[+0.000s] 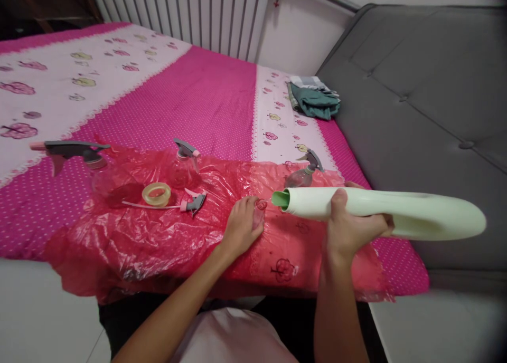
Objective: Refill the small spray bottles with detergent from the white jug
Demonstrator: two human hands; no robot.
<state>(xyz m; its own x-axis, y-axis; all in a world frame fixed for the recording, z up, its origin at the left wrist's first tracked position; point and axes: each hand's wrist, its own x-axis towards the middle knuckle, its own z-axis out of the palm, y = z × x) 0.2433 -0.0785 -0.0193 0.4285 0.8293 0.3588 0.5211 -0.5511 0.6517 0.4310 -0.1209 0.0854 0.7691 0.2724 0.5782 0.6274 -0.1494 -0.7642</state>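
Note:
My right hand (350, 227) is closed around a large pale green plastic bottle (396, 211), held on its side with the open neck pointing left. My left hand (241, 226) grips a small clear pink bottle (259, 211) standing on the red plastic sheet (158, 241). The green bottle's mouth is just right of and slightly above the pink bottle's opening. A loose spray head with a dip tube (190, 203) lies on the sheet to the left of my left hand.
Three pink spray bottles with grey triggers stand or lie on the sheet: one far left (99, 168), one in the middle (184, 165), one behind the green bottle (304, 173). A tape roll (156, 194), folded clothes (317, 99), a grey headboard (428, 99) and a radiator (190, 15) surround them.

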